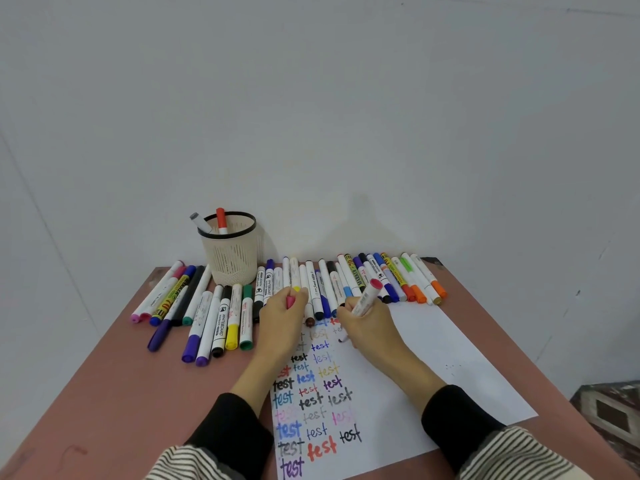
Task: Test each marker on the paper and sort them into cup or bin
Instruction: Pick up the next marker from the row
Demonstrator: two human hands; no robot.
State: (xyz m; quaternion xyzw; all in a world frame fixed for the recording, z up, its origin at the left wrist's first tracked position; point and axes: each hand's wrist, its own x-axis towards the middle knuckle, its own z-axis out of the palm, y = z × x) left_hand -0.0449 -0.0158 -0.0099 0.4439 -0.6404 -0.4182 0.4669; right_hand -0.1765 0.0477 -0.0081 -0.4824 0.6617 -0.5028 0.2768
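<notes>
Marker with a pink end sits in the right hand, fingers curled round its white barrel, tip down on the paper beside rows of "test". Left hand rests on the paper's top edge, pinching a pink cap.

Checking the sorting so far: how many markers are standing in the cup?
2. A grey-capped marker leans over the left rim of the cup, and a red-capped marker stands upright beside it. Shorter ones could be hidden below the rim.
</notes>
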